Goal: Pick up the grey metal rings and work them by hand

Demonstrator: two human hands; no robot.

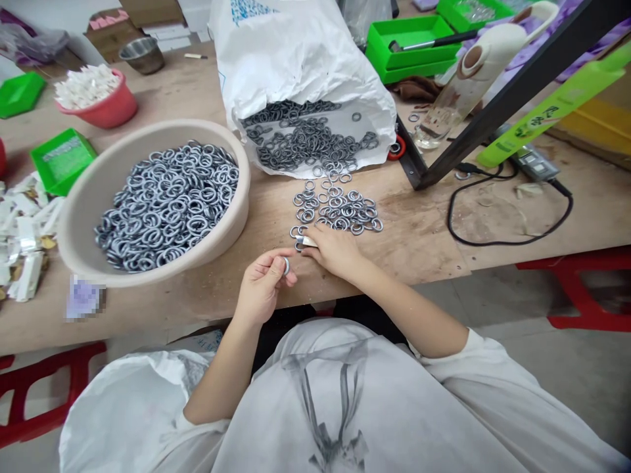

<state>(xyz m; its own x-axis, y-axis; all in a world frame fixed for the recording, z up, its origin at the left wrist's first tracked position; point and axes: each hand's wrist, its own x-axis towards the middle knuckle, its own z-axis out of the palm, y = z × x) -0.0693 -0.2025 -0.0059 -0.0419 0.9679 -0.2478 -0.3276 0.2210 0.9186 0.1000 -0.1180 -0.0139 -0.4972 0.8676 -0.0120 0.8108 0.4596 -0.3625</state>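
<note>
While the left hand [263, 284] hovered just above the near edge of the wooden table [419, 236], its fingers were curled in narrowly and pinched a single grey ring [286, 265] between thumb and forefinger. The right hand [332, 249] lay palm down on the table, fingers loosely bent, its fingertips pressing a small pale piece [309, 242] against the nearest rings of the loose heap of rings [340, 210]; whether it gripped that piece or merely rested on it could not be told. The held ring sat just beside the right hand, near the heap's closest edge.

Behind the heap, a white bag [300, 72] lay on its side with more rings spilling from its mouth, and to the left a beige basin [98, 197] was filled with the same rings.

What the pale piece was remained hard to make out, as the right fingers covered most of it. The left palm was turned away from the camera, so the ring showed only edge-on. A patch at the table's front left was blurred.
</note>
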